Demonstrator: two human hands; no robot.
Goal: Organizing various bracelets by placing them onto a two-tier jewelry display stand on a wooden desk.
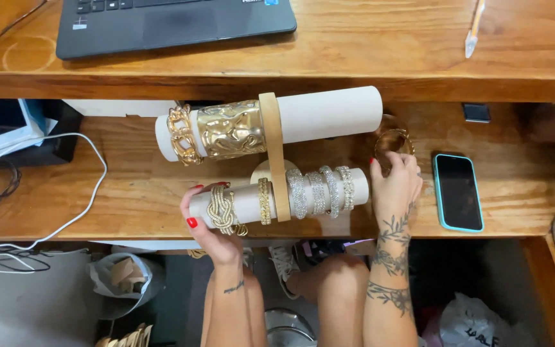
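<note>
— What lay at the far left?

— White cables (65,218) looped over the lower shelf (130,193) of the wooden table (387,51). A dark laptop (175,22) sat on the top surface above them.

— And your left hand?

— My left hand (210,225) was curled around the left end of the lower white roll (245,204), fingers wrapped over a knotted gold bracelet (221,210). Closed on both, as far as I could see.

— What else rode on that roll?

— A thin gold bangle (264,201), then four sparkling silver bracelets (319,191) side by side. A tan upright (275,154) crossed in front of both rolls.

— The upper roll?

— The upper white roll (329,114) carried a gold chain bracelet (183,136) and a wide hammered gold cuff (232,128), touching each other, near its left end.

— Your right hand?

— My right hand (396,186) rested against the right end of the lower roll, fingers loosely bent, fingertips at a gold bangle (393,139) lying on the shelf. Whether I gripped the bangle, I could not tell.

— Further right?

— A phone in a teal case (458,191), face up, just beside that hand. A pen (473,29) lay on the top.
</note>
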